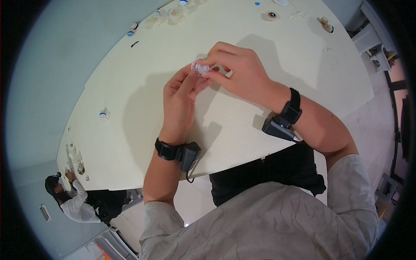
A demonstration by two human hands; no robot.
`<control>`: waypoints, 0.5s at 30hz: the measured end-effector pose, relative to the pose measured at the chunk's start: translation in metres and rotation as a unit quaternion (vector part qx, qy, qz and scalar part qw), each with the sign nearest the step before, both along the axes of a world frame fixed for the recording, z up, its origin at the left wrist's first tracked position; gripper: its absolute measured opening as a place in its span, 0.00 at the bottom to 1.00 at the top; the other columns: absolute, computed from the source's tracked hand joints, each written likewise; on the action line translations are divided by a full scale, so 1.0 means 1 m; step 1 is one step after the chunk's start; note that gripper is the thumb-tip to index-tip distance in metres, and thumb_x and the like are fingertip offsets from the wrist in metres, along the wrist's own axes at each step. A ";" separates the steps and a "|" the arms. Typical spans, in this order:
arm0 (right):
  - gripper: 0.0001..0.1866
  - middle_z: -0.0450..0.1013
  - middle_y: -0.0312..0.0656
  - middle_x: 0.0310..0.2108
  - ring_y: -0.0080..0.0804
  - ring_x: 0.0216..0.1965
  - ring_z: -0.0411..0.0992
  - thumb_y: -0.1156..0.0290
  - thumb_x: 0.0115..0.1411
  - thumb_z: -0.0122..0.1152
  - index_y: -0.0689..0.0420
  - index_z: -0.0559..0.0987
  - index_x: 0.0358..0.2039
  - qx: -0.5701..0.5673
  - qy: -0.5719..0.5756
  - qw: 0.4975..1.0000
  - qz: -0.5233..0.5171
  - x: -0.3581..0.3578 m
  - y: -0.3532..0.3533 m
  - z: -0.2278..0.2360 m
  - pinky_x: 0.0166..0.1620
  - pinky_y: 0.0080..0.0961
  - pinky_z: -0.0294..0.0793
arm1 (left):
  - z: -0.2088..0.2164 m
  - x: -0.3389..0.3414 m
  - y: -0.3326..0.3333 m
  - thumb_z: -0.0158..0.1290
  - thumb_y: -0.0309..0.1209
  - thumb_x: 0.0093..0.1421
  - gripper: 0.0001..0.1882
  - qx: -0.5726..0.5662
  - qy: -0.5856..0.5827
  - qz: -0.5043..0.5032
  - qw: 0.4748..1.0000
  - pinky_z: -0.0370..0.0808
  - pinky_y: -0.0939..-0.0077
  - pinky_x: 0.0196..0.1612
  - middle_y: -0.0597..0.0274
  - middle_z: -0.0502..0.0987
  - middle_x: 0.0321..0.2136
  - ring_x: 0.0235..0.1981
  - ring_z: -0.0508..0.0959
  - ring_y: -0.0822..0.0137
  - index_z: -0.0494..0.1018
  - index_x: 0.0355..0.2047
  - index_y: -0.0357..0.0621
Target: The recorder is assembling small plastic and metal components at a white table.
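Note:
Both my hands meet over the cream table (pixel 238 138), around a small white lacy piece (pixel 202 68) that looks like crochet or openwork. My left hand (pixel 180 95) pinches its near left side between thumb and fingers. From the right, my right hand (pixel 242 71) has thumb and index finger closed at the piece's edge. Whether a thin thread or tool lies in the right fingers is too small to tell. Each wrist wears a black strap with a small box device, the left one (pixel 190 156) and the right one (pixel 277 128).
A small clear container with a blue-and-white cap (pixel 102 114) stands to the left. A short dark item (pixel 134 43) lies beyond it. Crumpled clear plastic (pixel 175 16) lines the far edge. A round brown-rimmed object (pixel 271 15) sits far right. Another person (pixel 71 199) works at the table's left end.

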State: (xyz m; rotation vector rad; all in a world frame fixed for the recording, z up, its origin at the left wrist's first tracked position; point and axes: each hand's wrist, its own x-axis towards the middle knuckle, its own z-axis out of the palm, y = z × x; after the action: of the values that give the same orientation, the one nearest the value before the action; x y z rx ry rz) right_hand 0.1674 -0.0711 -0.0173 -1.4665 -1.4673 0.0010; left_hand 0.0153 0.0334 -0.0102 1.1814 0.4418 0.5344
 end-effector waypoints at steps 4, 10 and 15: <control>0.10 0.78 0.33 0.35 0.28 0.30 0.78 0.68 0.57 0.68 0.54 0.85 0.39 0.018 -0.024 0.999 -0.025 0.000 0.001 0.001 0.32 0.22 0.77 | 0.002 0.001 -0.003 0.44 0.27 0.72 0.17 -0.004 -0.006 0.008 1.000 0.76 0.65 0.59 0.44 0.78 0.50 0.53 0.80 0.53 0.70 0.54 0.25; 0.09 0.80 0.35 0.33 0.29 0.29 0.79 0.68 0.56 0.68 0.55 0.84 0.38 0.046 -0.047 0.997 -0.040 0.000 0.002 0.002 0.31 0.22 0.78 | -0.008 -0.004 -0.003 0.54 0.28 0.69 0.13 0.088 0.001 0.081 0.993 0.78 0.73 0.52 0.53 0.83 0.41 0.45 0.82 0.66 0.79 0.47 0.29; 0.09 0.80 0.36 0.31 0.29 0.28 0.78 0.67 0.57 0.69 0.55 0.84 0.36 0.074 -0.062 0.994 -0.043 0.000 0.004 -0.001 0.30 0.22 0.77 | -0.005 -0.006 -0.011 0.53 0.28 0.70 0.16 0.230 0.055 0.128 0.963 0.77 0.73 0.54 0.52 0.82 0.42 0.46 0.81 0.66 0.77 0.49 0.25</control>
State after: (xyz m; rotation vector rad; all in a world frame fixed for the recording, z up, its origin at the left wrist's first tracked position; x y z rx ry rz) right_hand 0.1670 -0.0669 -0.0180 -1.4266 -1.4695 -0.2506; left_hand 0.0091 0.0227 -0.0157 1.6165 0.5900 0.8269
